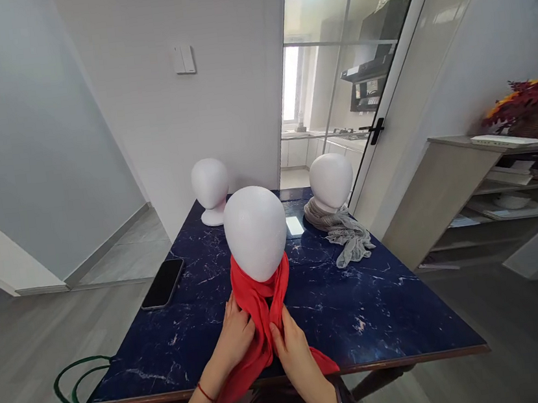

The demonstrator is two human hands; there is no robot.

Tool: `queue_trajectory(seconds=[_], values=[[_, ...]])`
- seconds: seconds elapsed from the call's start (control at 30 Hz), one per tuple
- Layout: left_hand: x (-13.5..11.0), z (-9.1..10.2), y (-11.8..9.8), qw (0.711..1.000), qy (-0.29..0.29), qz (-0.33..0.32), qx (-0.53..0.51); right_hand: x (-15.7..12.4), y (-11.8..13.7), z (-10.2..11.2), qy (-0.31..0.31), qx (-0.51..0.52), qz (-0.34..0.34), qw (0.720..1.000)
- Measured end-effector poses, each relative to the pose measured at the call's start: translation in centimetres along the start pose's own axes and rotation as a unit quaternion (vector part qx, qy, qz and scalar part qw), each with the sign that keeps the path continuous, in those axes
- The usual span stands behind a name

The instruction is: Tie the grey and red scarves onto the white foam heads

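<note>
Pinching red scarf [262, 307] w/ fingers of left hand [236, 336] & right hand [294, 349] below foam head [256, 232]; tugging too hard could topple it off counter [391, 317].

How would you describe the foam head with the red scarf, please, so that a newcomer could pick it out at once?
Start at the dark blue marble-patterned table. Three smooth white foam mannequin heads stand on it; take the nearest white foam head, near the front edge. Only it wears a red fabric scarf, which the left hand and right hand grip.
</note>
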State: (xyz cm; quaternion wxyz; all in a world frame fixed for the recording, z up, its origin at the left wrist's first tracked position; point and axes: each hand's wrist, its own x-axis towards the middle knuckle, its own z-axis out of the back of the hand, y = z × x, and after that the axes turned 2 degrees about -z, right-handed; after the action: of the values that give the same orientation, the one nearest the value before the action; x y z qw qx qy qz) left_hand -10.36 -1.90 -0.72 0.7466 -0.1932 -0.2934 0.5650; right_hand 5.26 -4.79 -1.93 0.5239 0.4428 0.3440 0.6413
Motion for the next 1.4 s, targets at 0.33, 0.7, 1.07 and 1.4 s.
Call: queue_trajectory(seconds=[0.33,0.7,1.07,1.4], values=[[-0.6,-0.4,-2.5,0.924,-0.118,0.161,-0.325,-0.6,0.5,0.5,-0.001,0.335,-0.166,0.927],[-1.4,0.7,-5.1,0.615,-0.040,0.343,-0.709,0.0,0.9,0.3,-0.071,0.344,-0.174,0.920],[-0.5,-1.1,-6.1,0.867,-0.073,0.184,-0.458,0.2,3.2,0.8,0.070,0.435,-0.226,0.869],[-0.2,-0.8,-6.1,0.774,-0.042,0.176,-0.607,0.5,2.0,3.3,0.092,0.405,-0.209,0.885]])
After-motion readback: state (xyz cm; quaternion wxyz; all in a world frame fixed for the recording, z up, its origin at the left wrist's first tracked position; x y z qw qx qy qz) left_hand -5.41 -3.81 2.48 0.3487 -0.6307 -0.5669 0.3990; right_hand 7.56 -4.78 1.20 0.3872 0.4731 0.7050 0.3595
